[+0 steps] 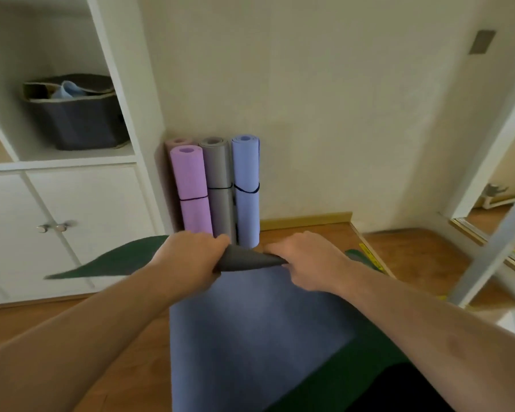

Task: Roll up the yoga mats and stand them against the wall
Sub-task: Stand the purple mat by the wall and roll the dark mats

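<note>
A blue yoga mat (259, 325) lies unrolled on the floor in front of me, its far edge curled over so the grey underside shows. My left hand (191, 257) grips that curled edge at its left end. My right hand (306, 260) pinches it at the right end. A dark green mat (113, 260) lies beneath, sticking out left and at the lower right. Several rolled mats stand against the wall: a pink one at the back (177, 141), a purple one (191, 188), a grey one (219, 185) and a light blue one (246, 188).
A white cabinet (81, 203) with doors and an open shelf stands at the left, holding a dark fabric bin (75, 117). A mirror frame (488, 233) and a slanted metal bar (494, 248) stand at the right. Wood floor (414, 257) shows around the mats.
</note>
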Demonstrator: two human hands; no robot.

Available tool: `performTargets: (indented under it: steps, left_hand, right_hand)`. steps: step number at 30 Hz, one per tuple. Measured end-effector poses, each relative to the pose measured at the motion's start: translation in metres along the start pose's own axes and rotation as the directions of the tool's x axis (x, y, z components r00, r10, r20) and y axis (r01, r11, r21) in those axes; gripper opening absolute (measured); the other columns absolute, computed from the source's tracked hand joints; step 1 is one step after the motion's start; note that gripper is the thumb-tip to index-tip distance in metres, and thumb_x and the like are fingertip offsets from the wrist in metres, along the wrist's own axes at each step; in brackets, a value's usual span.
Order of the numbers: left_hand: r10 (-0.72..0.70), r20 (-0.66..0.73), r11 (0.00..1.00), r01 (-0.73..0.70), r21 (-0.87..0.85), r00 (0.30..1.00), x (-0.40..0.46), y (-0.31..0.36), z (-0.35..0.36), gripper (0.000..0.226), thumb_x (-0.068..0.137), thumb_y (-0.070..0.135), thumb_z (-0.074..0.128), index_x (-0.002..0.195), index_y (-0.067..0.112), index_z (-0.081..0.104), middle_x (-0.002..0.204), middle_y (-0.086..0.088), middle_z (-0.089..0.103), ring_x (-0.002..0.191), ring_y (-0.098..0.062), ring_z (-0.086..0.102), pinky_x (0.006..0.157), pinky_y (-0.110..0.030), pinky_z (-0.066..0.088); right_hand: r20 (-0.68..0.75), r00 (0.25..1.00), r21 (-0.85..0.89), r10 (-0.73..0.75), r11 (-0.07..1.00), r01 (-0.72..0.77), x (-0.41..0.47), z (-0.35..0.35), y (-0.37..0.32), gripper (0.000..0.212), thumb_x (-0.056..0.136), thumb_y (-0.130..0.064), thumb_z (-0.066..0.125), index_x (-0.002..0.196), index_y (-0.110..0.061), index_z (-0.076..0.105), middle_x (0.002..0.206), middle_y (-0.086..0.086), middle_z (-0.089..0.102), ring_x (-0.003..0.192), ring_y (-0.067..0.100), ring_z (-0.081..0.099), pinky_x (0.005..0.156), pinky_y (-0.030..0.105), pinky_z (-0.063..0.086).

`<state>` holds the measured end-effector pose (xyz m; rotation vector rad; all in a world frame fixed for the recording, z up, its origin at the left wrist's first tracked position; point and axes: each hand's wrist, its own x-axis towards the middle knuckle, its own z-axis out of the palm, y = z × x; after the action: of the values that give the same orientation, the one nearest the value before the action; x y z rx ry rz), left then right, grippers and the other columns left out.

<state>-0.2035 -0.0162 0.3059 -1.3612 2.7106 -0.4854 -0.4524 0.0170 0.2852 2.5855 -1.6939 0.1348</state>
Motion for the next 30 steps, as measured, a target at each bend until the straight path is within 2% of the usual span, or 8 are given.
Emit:
performTargets:
  steps: [4, 7, 12, 15, 18, 21, 24, 30]
  left_hand:
    - [0.031, 0.063, 0.998, -0.028, -0.056, 0.998, 0.024, 0.026, 0.014, 0.016, 0.104, 0.043, 0.053, 0.114, 0.031, 0.056, 0.107, 0.004, 0.067, 0.099, -0.023, 0.066, 0.075, -0.035, 0.045]
    - [0.115, 0.083, 0.991, -0.108, -0.078, 0.99, 0.053, 0.06, 0.035, 0.008, 0.105, 0.038, 0.051, 0.108, 0.032, 0.055, 0.103, 0.004, 0.066, 0.097, -0.022, 0.065, 0.073, -0.034, 0.041]
    - [0.27, 0.19, 0.955, -0.237, -0.18, 0.944, 0.109, 0.135, 0.082, 0.008, 0.102, 0.029, 0.05, 0.096, 0.031, 0.053, 0.085, 0.007, 0.056, 0.085, -0.019, 0.062, 0.071, -0.035, 0.047]
    - [0.34, 0.237, 0.933, -0.294, -0.208, 0.91, 0.141, 0.184, 0.114, 0.005, 0.1, 0.027, 0.052, 0.096, 0.029, 0.054, 0.086, 0.005, 0.058, 0.089, -0.023, 0.065, 0.069, -0.035, 0.042]
    - [0.394, 0.265, 0.909, -0.331, -0.253, 0.88, 0.171, 0.229, 0.149, 0.006, 0.097, 0.023, 0.052, 0.093, 0.028, 0.053, 0.091, 0.002, 0.064, 0.088, -0.024, 0.066, 0.069, -0.036, 0.044]
    - [0.394, 0.29, 0.904, -0.311, -0.295, 0.872, 0.199, 0.261, 0.184, 0.008, 0.094, 0.018, 0.053, 0.091, 0.025, 0.056, 0.088, 0.001, 0.064, 0.084, -0.024, 0.066, 0.072, -0.038, 0.054]
    - [0.382, 0.314, 0.908, -0.289, -0.305, 0.869, 0.223, 0.285, 0.219, 0.011, 0.094, 0.017, 0.055, 0.089, 0.027, 0.057, 0.083, 0.004, 0.061, 0.078, -0.02, 0.063, 0.07, -0.038, 0.053]
    - [0.342, 0.395, 0.918, -0.214, -0.334, 0.853, 0.255, 0.299, 0.269, 0.014, 0.095, 0.019, 0.059, 0.086, 0.031, 0.058, 0.081, 0.007, 0.064, 0.074, -0.014, 0.061, 0.07, -0.037, 0.055]
  right_hand:
    - [0.079, 0.987, 0.259, 0.142, 0.953, -0.158, -0.004, 0.038, 0.036, 0.036, 0.096, -0.018, 0.07, 0.118, -0.043, 0.058, 0.101, -0.015, 0.066, 0.091, 0.015, 0.062, 0.079, 0.036, 0.052]
    - [0.301, 0.931, 0.414, 0.207, 0.851, -0.323, -0.021, 0.068, 0.075, 0.07, 0.08, -0.035, 0.089, 0.14, -0.04, 0.053, 0.126, -0.015, 0.064, 0.112, 0.012, 0.062, 0.094, 0.033, 0.049]
    - [0.532, 0.765, 0.6, 0.362, 0.476, -0.643, -0.084, 0.142, 0.156, 0.098, 0.081, -0.038, 0.091, 0.163, -0.034, 0.037, 0.157, -0.014, 0.046, 0.144, 0.012, 0.045, 0.12, 0.035, 0.036]
    - [0.598, 0.577, 0.598, 0.556, 0.169, -0.783, -0.129, 0.208, 0.204, 0.078, 0.092, -0.042, 0.082, 0.157, -0.021, 0.046, 0.154, -0.002, 0.053, 0.138, 0.02, 0.053, 0.116, 0.039, 0.042]
    - [0.638, 0.263, 0.44, 0.724, -0.062, -0.896, -0.181, 0.28, 0.239, 0.051, 0.1, -0.035, 0.07, 0.143, -0.009, 0.057, 0.136, 0.006, 0.062, 0.118, 0.027, 0.061, 0.099, 0.038, 0.051]
    - [0.684, 0.042, 0.39, 0.728, -0.317, -0.865, -0.225, 0.341, 0.254, 0.049, 0.098, -0.029, 0.067, 0.138, -0.002, 0.058, 0.137, 0.019, 0.064, 0.123, 0.038, 0.064, 0.104, 0.049, 0.055]
    - [0.73, -0.123, 0.418, 0.672, -0.582, -0.697, -0.244, 0.377, 0.264, 0.082, 0.095, -0.04, 0.077, 0.157, -0.006, 0.036, 0.152, 0.016, 0.051, 0.131, 0.038, 0.056, 0.11, 0.05, 0.05]
    - [0.639, -0.237, 0.615, 0.732, -0.671, -0.413, -0.267, 0.42, 0.323, 0.115, 0.084, -0.006, 0.086, 0.169, -0.03, 0.011, 0.171, 0.005, 0.028, 0.156, 0.036, 0.031, 0.124, 0.059, 0.033]
